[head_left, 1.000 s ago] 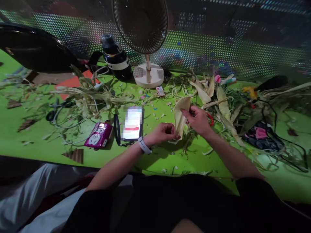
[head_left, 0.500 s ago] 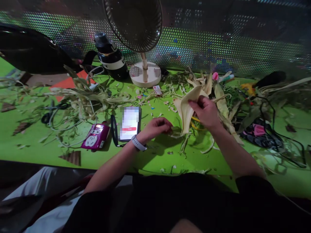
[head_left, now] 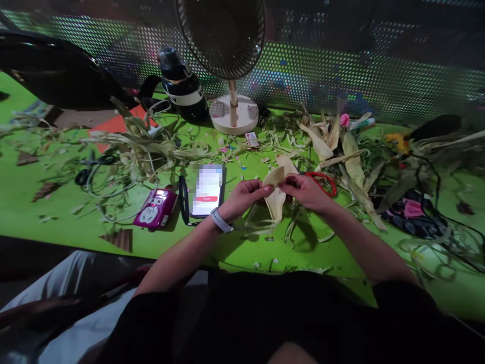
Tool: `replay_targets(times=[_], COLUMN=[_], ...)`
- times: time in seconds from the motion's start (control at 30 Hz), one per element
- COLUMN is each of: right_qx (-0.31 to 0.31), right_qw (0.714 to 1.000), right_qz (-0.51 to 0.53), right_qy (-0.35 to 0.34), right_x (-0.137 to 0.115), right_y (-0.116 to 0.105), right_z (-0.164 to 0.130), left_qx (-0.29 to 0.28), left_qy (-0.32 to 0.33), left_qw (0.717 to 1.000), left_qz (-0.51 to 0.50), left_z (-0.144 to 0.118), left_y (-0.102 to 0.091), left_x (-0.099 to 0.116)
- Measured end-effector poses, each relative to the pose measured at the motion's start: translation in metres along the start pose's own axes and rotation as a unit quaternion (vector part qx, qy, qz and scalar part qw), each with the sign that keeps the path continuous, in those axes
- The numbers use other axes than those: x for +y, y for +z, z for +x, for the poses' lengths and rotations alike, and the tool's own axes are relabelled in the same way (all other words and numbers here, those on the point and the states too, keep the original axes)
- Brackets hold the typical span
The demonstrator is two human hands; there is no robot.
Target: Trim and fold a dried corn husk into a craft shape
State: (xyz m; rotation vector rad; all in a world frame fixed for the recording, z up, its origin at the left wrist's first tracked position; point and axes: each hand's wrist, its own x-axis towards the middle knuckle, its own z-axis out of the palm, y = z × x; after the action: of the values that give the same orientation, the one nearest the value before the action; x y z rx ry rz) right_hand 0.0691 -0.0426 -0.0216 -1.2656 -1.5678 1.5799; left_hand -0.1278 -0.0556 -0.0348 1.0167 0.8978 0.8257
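Hands meet over the middle of the bright green table (head_left: 45,202), close to its near edge: the left hand (head_left: 244,196), with a pale grey watch (head_left: 221,221) on its wrist, and the right hand (head_left: 305,191) both pinch the top of a pale yellow dried corn husk leaf (head_left: 275,194), thumb and fingertips closed on it from either side. The leaf hangs down between the two hands, its lower tip just above the tabletop, with loose husk strips lying under it. Just left of the left wrist lies a black smartphone (head_left: 207,189) with its screen lit, and beside that a magenta power strip (head_left: 155,213) with white sockets. Just beyond the right hand lies a pair of red-handled scissors (head_left: 322,181), partly among the leaves. Toward the far edge stands a cream desk fan (head_left: 227,55) on a round base, with a black-and-white water bottle (head_left: 182,86) to its left. A heap of dried husks (head_left: 341,146) spreads along the far right side, and a tangle of greenish husks (head_left: 140,146) lies on the left half of the table.
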Motion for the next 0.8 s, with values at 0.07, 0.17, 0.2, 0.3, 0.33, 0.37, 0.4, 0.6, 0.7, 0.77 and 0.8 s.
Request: replay_targets(times=[0.07,0.17,0.2,0.3,0.33,0.37,0.4,0.6,0.7,0.77,0.8], right_qx=[0.011,0.006,-0.003,-0.011,-0.008,-0.006,-0.001,0.021,-0.005,-0.027,-0.037], right_qw=[1.000,1.000,1.000,1.000,1.000,1.000,1.000,1.000,0.999,0.997,0.996], right_qz=[0.005,0.002,0.001,0.003,0.004,0.005,0.006,-0.009,-0.031,-0.055,-0.070], right_qy=[-0.007,0.000,0.005,0.007,0.005,0.005,0.007,0.021,0.030,0.037,0.039], right_x=[0.0005,-0.0012,-0.0025,-0.0062,-0.0068,-0.0067,-0.0061,-0.0008,-0.0031,-0.0058,-0.0070], right_y=[-0.0007,0.0018,0.0032,0.0061,0.0064,0.0064,0.0062,0.0049,0.0050,0.0047,0.0045], right_z=[0.0001,0.0001,-0.0001,-0.0003,-0.0002,-0.0001,0.0001,-0.0008,-0.0034,-0.0048,-0.0052], left_qx=[0.002,0.027,0.038,0.051,0.048,0.042,0.032,-0.044,-0.039,-0.035,-0.036], left_qy=[0.003,0.026,0.039,0.054,0.047,0.035,0.023,-0.018,0.000,0.000,-0.004], left_qw=[1.000,0.999,0.997,0.995,0.996,0.997,0.998,0.997,0.996,0.996,0.995], left_qz=[0.003,0.035,0.048,0.064,0.060,0.056,0.055,0.061,0.078,0.085,0.089], left_z=[-0.0010,-0.0007,-0.0001,0.0014,0.0017,0.0018,0.0017,0.0016,0.0025,0.0032,0.0035], left_y=[0.0013,0.0033,0.0036,0.0035,0.0030,0.0023,0.0016,-0.0029,-0.0040,-0.0046,-0.0049], left_x=[0.0012,0.0002,-0.0006,-0.0020,-0.0019,-0.0014,-0.0008,0.0001,-0.0022,-0.0040,-0.0048])
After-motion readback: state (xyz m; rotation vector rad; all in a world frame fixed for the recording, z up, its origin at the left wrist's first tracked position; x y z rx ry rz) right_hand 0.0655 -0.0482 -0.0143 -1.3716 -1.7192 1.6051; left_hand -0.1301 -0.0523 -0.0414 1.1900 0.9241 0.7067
